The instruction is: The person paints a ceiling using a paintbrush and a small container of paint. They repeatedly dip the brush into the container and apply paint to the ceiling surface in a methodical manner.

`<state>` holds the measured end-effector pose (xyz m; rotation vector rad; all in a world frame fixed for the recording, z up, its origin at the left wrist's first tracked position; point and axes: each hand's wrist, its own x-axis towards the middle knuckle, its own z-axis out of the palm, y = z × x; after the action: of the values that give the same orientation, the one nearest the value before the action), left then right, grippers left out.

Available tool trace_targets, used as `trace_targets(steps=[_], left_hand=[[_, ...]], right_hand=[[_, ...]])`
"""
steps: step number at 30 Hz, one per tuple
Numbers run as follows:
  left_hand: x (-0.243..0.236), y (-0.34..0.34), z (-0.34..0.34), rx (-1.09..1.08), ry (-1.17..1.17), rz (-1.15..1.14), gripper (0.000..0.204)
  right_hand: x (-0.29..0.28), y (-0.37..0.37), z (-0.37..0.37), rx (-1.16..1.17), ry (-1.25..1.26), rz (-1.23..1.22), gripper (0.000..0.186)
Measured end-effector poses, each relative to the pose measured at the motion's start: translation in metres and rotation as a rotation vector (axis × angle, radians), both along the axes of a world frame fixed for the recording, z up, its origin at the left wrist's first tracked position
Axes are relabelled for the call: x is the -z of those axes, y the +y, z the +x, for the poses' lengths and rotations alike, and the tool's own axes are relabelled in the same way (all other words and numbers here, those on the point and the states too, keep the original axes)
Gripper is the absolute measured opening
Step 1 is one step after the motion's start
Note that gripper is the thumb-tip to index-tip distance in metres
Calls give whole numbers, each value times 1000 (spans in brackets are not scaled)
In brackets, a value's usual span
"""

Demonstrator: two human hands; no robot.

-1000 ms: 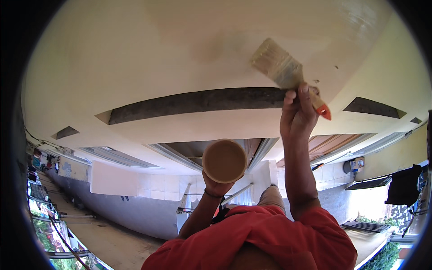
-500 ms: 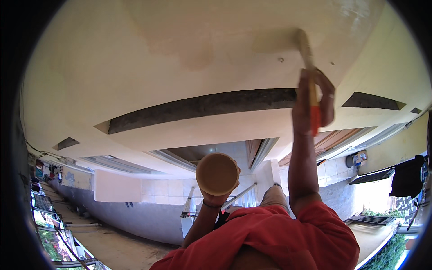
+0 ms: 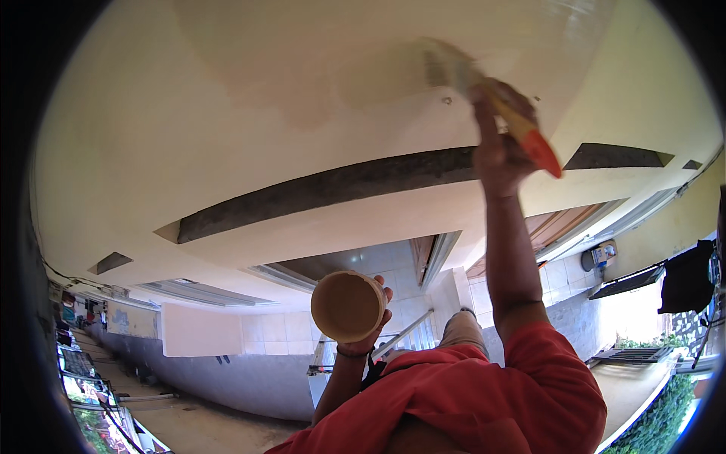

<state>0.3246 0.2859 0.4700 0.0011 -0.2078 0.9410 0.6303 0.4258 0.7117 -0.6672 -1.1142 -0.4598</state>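
Note:
My right hand [image 3: 499, 147] is raised and closed around the wooden handle of a paintbrush [image 3: 541, 150] with a red-orange end. Blurred by motion, the bristles lie against the cream painted surface [image 3: 257, 98] above, at the right end of a darker, wet-looking patch. Lower down, my left hand [image 3: 386, 296] grips a round, pale tub [image 3: 346, 306] from its right side and beneath. The tub's mouth faces the camera, and its inside looks beige; how much paint it holds I cannot tell.
A long dark recess [image 3: 325, 185] runs below the painted surface, with a shorter one [image 3: 616, 157] at right. Under them are a door opening, pale tiles and a light-coloured ladder-like frame [image 3: 408, 333] beside my body. Dark cloth [image 3: 687, 280] hangs at far right.
My right hand has swept the brush left along the surface, and its handle now slants more. The tub in my left hand has shifted a little left and down.

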Motion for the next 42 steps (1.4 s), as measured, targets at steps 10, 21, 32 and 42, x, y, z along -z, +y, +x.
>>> trace_targets(steps=[10, 21, 32, 42], left_hand=[[-1, -6, 1, 13, -5, -13, 74], [1, -5, -3, -13, -3, 7, 77], [14, -5, -13, 67, -1, -7, 62], [-7, -18, -3, 34, 38, 28, 70]], right_hand=[[-15, -32, 91, 533, -119, 101, 17], [-9, -22, 6, 198, -387, 29, 29], [-55, -14, 19, 629, -355, -43, 25], [-54, -15, 75, -92, 56, -13, 22]])
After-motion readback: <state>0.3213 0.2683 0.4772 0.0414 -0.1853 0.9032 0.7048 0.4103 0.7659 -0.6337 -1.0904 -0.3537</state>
